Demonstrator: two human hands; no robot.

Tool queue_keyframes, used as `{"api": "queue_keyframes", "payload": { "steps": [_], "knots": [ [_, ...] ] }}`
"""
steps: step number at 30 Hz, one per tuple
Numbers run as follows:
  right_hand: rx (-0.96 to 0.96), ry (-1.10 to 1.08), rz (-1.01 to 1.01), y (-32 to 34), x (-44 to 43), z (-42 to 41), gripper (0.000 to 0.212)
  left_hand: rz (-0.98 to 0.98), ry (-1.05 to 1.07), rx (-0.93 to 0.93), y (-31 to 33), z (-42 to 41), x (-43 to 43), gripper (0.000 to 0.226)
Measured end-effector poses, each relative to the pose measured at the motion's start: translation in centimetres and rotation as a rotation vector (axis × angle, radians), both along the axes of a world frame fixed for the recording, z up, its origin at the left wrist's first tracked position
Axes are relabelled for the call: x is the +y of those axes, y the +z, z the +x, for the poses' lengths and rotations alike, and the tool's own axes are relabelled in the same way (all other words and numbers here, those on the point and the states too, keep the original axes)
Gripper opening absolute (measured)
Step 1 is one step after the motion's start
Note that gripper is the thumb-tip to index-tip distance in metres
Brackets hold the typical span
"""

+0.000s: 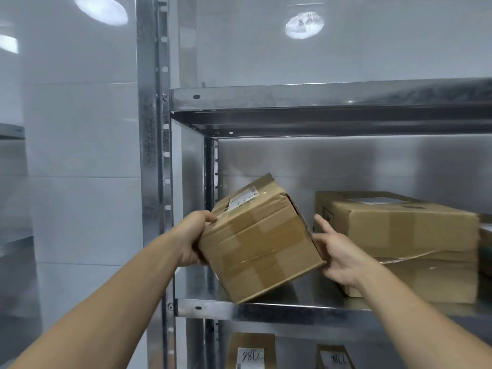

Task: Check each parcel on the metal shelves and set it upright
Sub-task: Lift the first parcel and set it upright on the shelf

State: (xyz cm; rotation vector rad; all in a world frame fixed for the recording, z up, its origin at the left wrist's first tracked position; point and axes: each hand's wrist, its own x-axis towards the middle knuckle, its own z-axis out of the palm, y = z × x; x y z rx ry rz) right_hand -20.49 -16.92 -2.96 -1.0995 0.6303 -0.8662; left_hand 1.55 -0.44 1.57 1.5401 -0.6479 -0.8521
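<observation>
The room is walled in glossy white tiles point(80, 129) that throw back blurred oval lamp reflections point(101, 9). Against them stands a galvanised metal shelf unit with a slotted upright post point(153, 129) at its left front corner. Its upper shelf point(319, 97) shows only its grey steel front edge and underside.

At the left end of the middle shelf point(266, 311) is a small brown cardboard parcel point(255, 243), taped across its faces and tilted hard. A white paper label point(243, 199) is on its upper face, and its lowest corner is down at the shelf's front lip (whether it bears there I cannot tell). The left hand point(194, 238) clasps the parcel's left edge, thumb on top and fingers curled underneath. The right hand point(338, 251) is spread with straight fingers, its thumb at the parcel's right side.

Just to the right, a larger brown cardboard box point(399, 230) lies flat on crumpled cardboard point(412, 278). On the shelf below stand two brown parcels with handwritten white labels point(250, 352).
</observation>
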Motion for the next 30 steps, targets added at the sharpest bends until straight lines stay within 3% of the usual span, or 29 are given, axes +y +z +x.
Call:
{"api": "queue_keyframes", "payload": {
  "steps": [8, 11, 17, 21, 24, 27, 30],
  "knots": [
    [0.173, 0.016, -0.101, -0.3, 0.2, 0.8, 0.025, -0.03, 0.077, -0.133, 1.3, -0.9, 0.1, 0.015],
    [0.19, 0.051, -0.067, 0.1, 0.4, 1.2, 0.045, -0.038, 0.083, -0.164, 1.2, -1.3, 0.1, 0.016],
    [0.222, 0.056, -0.104, 0.3, 0.5, 2.4, 0.063, -0.099, 0.094, -0.118, 0.5, -1.7, 0.1, 0.025],
    [0.239, 0.057, -0.098, -0.3, 0.8, 2.7, 0.053, -0.17, 0.133, -0.012, -1.0, -2.1, -0.1, 0.028],
    [0.204, 0.085, -0.099, -0.7, 0.9, 2.6, 0.034, -0.207, 0.138, 0.013, -1.7, -1.9, -0.4, 0.032],
    [0.196, 0.023, -0.105, -0.6, 0.2, 2.8, 0.035, -0.213, 0.118, 0.013, -1.8, -1.8, -0.7, 0.035],
    [0.202, 0.045, -0.092, -0.6, -0.2, 3.3, 0.064, -0.208, 0.114, -0.002, -1.9, -1.9, -1.2, 0.036]
  ]
}}
